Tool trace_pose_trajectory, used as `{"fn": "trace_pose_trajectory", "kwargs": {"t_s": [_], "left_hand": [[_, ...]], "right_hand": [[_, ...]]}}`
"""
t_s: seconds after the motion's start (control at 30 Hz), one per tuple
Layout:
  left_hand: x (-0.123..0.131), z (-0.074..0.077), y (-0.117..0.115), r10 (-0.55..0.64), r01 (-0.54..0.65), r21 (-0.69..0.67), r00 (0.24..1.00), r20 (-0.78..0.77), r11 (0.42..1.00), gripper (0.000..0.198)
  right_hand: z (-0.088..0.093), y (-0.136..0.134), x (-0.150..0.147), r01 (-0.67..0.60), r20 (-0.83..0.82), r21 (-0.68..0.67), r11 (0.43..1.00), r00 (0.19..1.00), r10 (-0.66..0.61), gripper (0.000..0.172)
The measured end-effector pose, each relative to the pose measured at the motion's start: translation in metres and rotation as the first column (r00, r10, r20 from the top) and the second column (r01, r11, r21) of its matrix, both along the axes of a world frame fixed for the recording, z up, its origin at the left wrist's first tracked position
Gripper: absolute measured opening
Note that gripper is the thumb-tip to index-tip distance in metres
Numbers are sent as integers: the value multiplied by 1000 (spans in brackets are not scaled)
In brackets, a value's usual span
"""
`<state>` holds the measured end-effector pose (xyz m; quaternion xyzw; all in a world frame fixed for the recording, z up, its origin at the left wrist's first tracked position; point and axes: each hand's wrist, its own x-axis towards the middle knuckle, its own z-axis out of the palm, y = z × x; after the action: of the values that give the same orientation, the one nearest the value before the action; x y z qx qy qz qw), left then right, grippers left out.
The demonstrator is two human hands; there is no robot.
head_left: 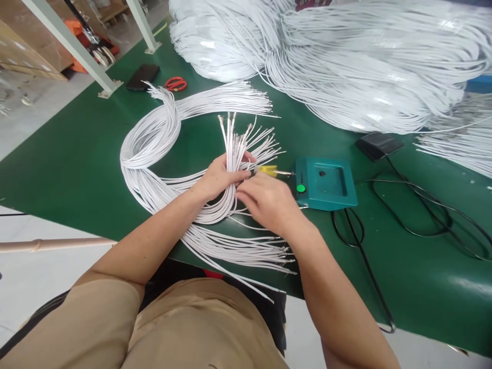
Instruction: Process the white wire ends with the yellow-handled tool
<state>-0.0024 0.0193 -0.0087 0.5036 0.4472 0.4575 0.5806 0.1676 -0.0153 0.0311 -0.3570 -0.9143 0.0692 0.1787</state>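
A bunch of white cables (pixel 231 154) stands upright in my left hand (pixel 217 178), its thumb and fingers wrapped round it. The cables curve down below the hand, and their stripped ends point up. Close against the bunch on its right is my right hand (pixel 267 200), with thumb and fingers pinched together; what lies between them is hidden. Just beyond its knuckles a yellow piece (pixel 268 170) with a thin metal rod reaches toward a teal device (pixel 325 183) with a green button (pixel 301 188). More loose white cables (pixel 246 251) lie under and around both hands.
A looped cable bundle (pixel 132 148) lies left on the green table (pixel 69 138). Behind are red-handled scissors (pixel 176 83), a dark flat case (pixel 142 77) and a large cable heap (pixel 346 66). Right sit a black pedal-like box (pixel 378 145) and a black cord (pixel 418 195).
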Motion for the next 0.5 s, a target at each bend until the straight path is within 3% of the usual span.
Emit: {"fn": "trace_pose_trajectory", "kwargs": {"t_s": [0.1,0.23,0.33,0.43,0.5], "left_hand": [[0,1,-1,-14,16,-22,997,75,1000,54],[0,6,-2,-16,26,-92,994,108,995,54],[0,7,-2,-15,26,-130,997,82,991,43],[0,4,-2,-2,4,-130,1000,22,991,42],[1,1,-2,30,-31,-117,999,-9,993,47]], "right_hand": [[-5,-8,-16,-48,165,-49,998,985,56,31],[-7,-13,-22,77,311,-132,988,950,-32,27],[4,-17,-17,194,388,-336,922,920,-52,26],[18,-14,-6,138,255,-577,805,967,17,30],[22,-7,2,178,89,-614,769,984,-157,33]]}}
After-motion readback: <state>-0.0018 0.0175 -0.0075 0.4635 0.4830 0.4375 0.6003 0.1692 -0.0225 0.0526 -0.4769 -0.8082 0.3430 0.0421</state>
